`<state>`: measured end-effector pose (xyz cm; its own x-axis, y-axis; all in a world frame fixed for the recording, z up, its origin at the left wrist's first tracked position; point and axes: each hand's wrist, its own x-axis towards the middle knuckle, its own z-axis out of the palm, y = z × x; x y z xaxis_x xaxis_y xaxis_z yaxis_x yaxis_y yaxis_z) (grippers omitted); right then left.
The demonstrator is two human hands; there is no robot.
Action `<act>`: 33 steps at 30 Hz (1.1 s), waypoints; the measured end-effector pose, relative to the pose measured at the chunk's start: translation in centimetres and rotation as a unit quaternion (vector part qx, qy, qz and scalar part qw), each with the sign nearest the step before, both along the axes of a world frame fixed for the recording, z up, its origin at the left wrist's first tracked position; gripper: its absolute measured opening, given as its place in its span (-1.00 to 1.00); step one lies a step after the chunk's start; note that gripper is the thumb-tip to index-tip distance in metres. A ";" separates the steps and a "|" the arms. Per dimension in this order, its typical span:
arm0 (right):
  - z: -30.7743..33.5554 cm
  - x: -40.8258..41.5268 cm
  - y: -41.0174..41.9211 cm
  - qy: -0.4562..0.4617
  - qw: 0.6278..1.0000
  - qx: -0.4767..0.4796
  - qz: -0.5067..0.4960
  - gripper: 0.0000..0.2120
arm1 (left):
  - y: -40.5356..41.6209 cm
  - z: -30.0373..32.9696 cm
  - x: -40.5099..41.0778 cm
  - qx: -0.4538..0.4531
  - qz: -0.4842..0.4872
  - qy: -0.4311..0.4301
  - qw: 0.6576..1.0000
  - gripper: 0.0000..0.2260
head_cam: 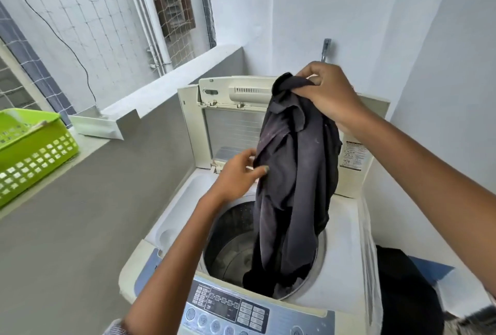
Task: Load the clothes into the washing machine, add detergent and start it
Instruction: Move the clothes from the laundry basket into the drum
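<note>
A top-loading white washing machine (346,254) stands in front of me with its lid (230,125) folded up at the back. A dark grey garment (292,187) hangs over the open steel drum (228,248), its lower end dipping inside. My right hand (327,90) grips the garment's top, high above the drum. My left hand (236,173) touches the garment's left edge with thumb and fingers extended. The control panel (230,308) runs along the front edge.
A lime green plastic basket (32,152) sits on the grey ledge at the left. More dark cloth (402,289) lies to the right of the machine. White walls close in behind and to the right; netting covers the balcony opening.
</note>
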<state>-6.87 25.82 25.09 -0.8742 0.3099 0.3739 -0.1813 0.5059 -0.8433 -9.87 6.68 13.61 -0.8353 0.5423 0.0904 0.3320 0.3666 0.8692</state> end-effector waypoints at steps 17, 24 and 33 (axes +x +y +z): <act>-1.6 1.8 3.3 -0.114 0.966 -0.117 0.202 -0.75 | -0.7 17.8 -3.3 0.275 0.152 0.111 0.943 -0.76; -9.5 2.3 0.9 -0.377 0.859 0.013 0.348 -0.48 | -1.0 22.0 -4.8 0.337 0.163 0.049 0.926 -0.75; -4.3 1.6 2.0 -0.182 0.963 -0.094 0.177 -0.96 | -4.9 17.4 -5.9 0.144 0.280 0.050 0.948 -0.87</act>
<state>-5.25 27.80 20.83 -0.9999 0.0010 -0.0105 0.0103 0.3000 -0.9539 -15.72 1.82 31.00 -0.9644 -0.0435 0.2607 0.2408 0.2625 0.9344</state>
